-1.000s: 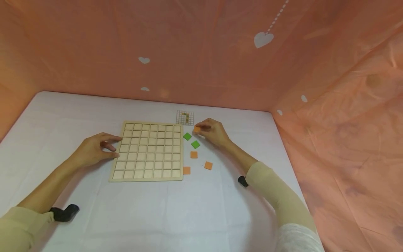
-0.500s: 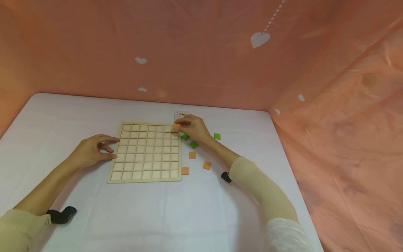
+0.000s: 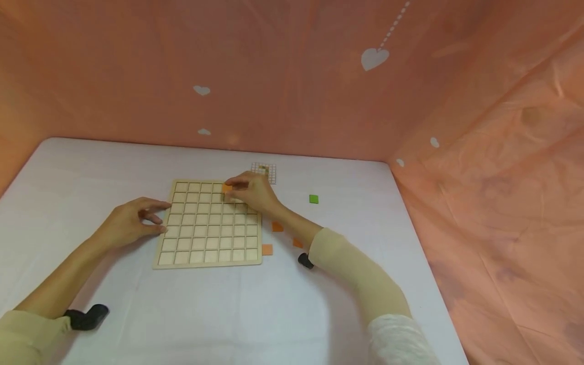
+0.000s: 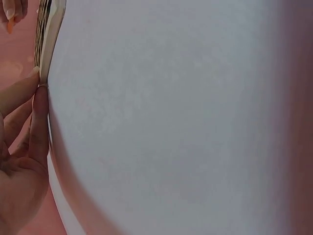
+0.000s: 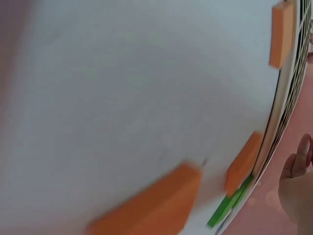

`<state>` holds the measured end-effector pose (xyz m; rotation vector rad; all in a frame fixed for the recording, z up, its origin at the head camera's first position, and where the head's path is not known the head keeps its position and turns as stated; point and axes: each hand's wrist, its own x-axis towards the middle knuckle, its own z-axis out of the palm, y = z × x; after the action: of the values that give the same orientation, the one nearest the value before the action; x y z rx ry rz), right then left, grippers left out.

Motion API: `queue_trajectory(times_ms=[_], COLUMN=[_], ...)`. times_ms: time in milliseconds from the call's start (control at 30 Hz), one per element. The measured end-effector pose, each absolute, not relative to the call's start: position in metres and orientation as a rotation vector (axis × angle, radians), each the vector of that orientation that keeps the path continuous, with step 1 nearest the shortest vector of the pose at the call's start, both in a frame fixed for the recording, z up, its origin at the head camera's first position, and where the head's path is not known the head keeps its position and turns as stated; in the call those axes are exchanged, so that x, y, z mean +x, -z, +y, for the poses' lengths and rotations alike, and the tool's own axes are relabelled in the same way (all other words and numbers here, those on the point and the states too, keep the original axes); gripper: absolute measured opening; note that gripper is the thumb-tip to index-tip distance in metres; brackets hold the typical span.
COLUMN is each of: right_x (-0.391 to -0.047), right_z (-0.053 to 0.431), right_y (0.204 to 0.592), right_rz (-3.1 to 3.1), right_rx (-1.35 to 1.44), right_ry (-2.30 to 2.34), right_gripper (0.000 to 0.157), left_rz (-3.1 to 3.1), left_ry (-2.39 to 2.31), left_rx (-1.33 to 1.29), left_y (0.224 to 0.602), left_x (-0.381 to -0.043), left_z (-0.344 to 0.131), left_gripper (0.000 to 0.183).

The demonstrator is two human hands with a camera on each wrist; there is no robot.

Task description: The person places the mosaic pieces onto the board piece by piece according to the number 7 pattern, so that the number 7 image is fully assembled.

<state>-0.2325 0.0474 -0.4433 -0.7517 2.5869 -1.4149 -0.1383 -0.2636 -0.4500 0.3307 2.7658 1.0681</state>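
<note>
A pale wooden grid board (image 3: 207,266) lies on the white table. My right hand (image 3: 256,195) pinches a square orange tile (image 3: 226,188) between thumb and fingertips, over the board's far row, right of its middle. At the board's left edge rests my left hand (image 3: 125,223), index finger and thumb spread apart along the rim. In the left wrist view, that hand's thumb and finger (image 4: 40,98) meet the board's side. Behind the right hand, a small printed grid card (image 3: 272,175) is partly covered.
Orange tiles lie right of the board: one against its edge (image 3: 267,249), plus two partly covered tiles (image 3: 277,227) by the right forearm. A green tile (image 3: 314,199) sits farther right. More green (image 5: 230,203) shows in the right wrist view. An orange cloth (image 3: 292,76) hangs behind the table.
My right hand has carried the orange tile leftward from beside the board to over its far row. Its forearm now hides the two nearer green tiles. The left hand stays at the edge.
</note>
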Motion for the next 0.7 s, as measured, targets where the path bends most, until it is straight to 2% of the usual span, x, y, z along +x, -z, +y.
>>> queue_trajectory(times_ms=[233, 700], right_x=[-0.228, -0.226], right_z=[0.024, -0.005], right_y=[0.446, 0.454], right_rz=[2.643, 2.642], right_rx=[-0.722, -0.781], right_ry=[1.335, 1.196], right_gripper=[0.031, 0.023], left_rz=[2.769, 2.752], left_ry=[-1.067, -1.083], left_rx=[0.333, 0.320], left_y=[0.449, 0.450], left_x=[-0.137, -0.137], left_z=[-0.265, -0.262], left_gripper=[0.057, 0.059])
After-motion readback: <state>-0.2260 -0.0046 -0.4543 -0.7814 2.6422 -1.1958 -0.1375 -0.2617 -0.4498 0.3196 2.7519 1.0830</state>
